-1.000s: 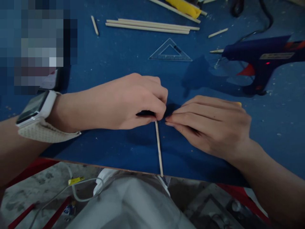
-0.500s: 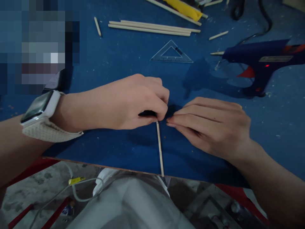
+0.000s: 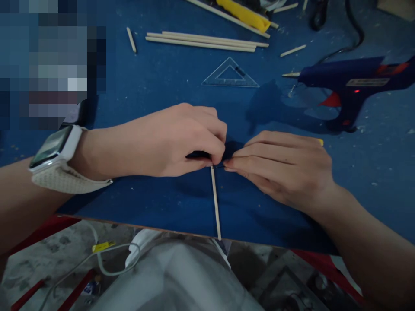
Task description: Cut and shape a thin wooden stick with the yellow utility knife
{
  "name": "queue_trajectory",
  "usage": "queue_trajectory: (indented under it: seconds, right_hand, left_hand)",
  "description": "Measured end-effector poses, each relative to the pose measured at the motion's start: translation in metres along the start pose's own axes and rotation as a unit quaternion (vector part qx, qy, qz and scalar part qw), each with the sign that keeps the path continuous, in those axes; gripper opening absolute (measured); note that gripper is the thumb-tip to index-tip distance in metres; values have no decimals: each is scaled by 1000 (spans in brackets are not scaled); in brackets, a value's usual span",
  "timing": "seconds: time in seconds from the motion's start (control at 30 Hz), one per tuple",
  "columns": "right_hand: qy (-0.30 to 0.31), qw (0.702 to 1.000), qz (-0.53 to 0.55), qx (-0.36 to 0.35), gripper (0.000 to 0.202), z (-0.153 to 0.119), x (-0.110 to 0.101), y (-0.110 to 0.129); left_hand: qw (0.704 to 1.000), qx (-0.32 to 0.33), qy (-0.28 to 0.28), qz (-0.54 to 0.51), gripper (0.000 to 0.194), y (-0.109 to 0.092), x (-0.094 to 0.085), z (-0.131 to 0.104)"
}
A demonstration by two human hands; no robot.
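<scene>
My left hand [image 3: 197, 140], with a watch [image 3: 53, 149] on its wrist, pinches the upper end of a thin wooden stick [image 3: 215, 203]. The stick points down toward me, its lower end at the table's near edge. Just right of the stick, my right hand [image 3: 282, 166] is closed, thumb and fingertips pressed together. Whatever lies between those fingertips is too small or hidden to make out; a fine dark line seems to run from them toward the stick.
A blue hot glue gun [image 3: 343, 82] with a lit red light stands at the right. Beyond my hands lie a clear set square [image 3: 230, 73], several wooden sticks [image 3: 207, 42], short stick pieces [image 3: 131, 40] and a yellow-handled tool [image 3: 244, 15]. The blue table [image 3: 155, 203] ends close to my lap.
The whole view has shifted slightly. Both hands keep nearly the same pose, the left still pinching the stick and the right fingertips beside it.
</scene>
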State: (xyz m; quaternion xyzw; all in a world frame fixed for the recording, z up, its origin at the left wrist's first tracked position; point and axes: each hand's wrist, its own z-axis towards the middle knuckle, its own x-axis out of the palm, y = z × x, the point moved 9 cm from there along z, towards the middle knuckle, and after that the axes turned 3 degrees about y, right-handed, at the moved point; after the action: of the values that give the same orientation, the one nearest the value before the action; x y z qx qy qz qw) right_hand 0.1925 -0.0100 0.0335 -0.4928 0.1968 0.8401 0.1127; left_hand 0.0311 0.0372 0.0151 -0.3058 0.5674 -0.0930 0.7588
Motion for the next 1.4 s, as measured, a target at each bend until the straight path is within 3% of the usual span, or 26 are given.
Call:
queue_trajectory:
  seconds: [0.53,0.9,1.03,1.27,1.4]
  right_hand:
    - [-20,998,-31,-44,13,1,-2,5]
    - [12,996,-83,-35,4,3,2,12]
    - [-5,998,-56,-28,13,-2,-1,10]
    - [41,996,-78,-23,21,-3,6,9]
    - [38,995,-91,-23,24,-1,5,10]
  left_hand:
    - [999,-10,32,-18,40,0,5,3]
    - [1000,11,11,0,40,-1,5,1]
    - [1000,20,19,2,39,-5,4,0]
    - [999,30,17,-3,27,-6,1,1]
    - [1000,21,21,9,35,-5,2,1]
